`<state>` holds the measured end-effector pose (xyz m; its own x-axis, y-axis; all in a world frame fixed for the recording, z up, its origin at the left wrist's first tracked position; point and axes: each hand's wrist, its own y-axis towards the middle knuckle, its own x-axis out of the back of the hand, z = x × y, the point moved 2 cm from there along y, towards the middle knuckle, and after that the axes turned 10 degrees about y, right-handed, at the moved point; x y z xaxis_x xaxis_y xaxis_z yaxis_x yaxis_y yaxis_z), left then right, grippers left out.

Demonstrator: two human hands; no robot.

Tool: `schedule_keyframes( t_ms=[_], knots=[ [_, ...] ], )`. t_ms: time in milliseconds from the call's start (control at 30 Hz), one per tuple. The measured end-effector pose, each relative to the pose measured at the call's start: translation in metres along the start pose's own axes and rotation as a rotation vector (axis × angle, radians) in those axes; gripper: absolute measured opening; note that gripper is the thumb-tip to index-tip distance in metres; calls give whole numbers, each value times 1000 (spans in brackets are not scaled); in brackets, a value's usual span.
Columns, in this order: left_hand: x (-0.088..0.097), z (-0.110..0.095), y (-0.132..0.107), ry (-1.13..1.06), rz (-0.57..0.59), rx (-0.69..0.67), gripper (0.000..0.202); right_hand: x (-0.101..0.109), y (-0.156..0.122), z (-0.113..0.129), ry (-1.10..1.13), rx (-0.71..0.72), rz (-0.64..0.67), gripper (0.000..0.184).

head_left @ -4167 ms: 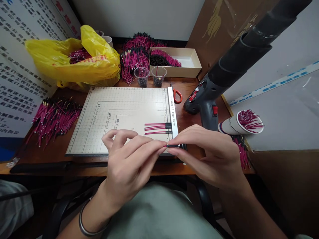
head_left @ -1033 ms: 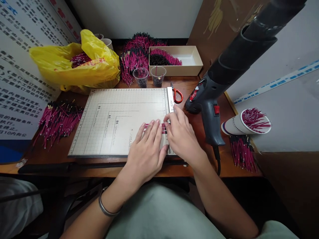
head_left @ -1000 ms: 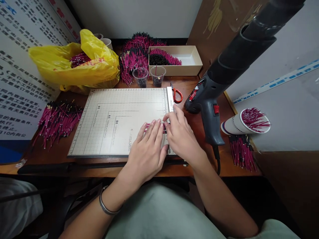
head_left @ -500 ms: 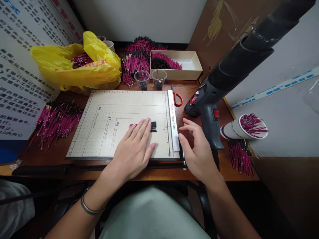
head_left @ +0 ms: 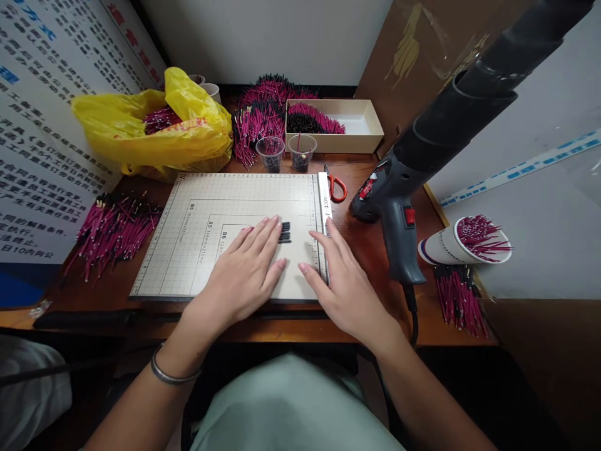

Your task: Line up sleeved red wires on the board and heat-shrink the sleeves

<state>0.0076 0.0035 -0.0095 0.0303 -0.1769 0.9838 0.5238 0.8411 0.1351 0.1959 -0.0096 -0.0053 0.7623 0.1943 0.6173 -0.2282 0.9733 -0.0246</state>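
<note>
My left hand [head_left: 244, 266] lies flat, fingers stretched, over several short wires on the paper cutter [head_left: 263, 188]. The black ends of the wires [head_left: 285, 232] stick out to the right of its fingertips, and most of their length is hidden under the hand. My right hand [head_left: 345, 282] is open at the cutter's right edge, with its fingers over the white ruler strip [head_left: 324, 194] and its thumb reaching over the board. Nothing shows in its grasp.
A heat gun [head_left: 404, 207] stands right of red-handled scissors [head_left: 337, 188]. Behind the board are clear cups [head_left: 302, 150], a cardboard box [head_left: 366, 141] and a yellow bag [head_left: 188, 147]. Wire piles lie left [head_left: 122, 232] and right [head_left: 457, 307], near a paper cup [head_left: 439, 246].
My right hand has moved left, from beside the cutter onto its right edge. My left hand and the wires have shifted slightly left on the board.
</note>
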Motion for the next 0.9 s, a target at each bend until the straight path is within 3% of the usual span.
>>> schedule_keyframes(
  t_ms=[200, 533, 900],
  knots=[
    [-5, 16, 17, -32, 73, 6, 59, -5, 1, 4, -169, -23, 57, 63],
    [20, 26, 31, -32, -131, 53, 33, -4, 1, 3, -206, -3, 62, 63],
    [15, 25, 24, -64, -239, 61, 22, -4, 3, 5, -218, -41, 94, 65]
  ],
)
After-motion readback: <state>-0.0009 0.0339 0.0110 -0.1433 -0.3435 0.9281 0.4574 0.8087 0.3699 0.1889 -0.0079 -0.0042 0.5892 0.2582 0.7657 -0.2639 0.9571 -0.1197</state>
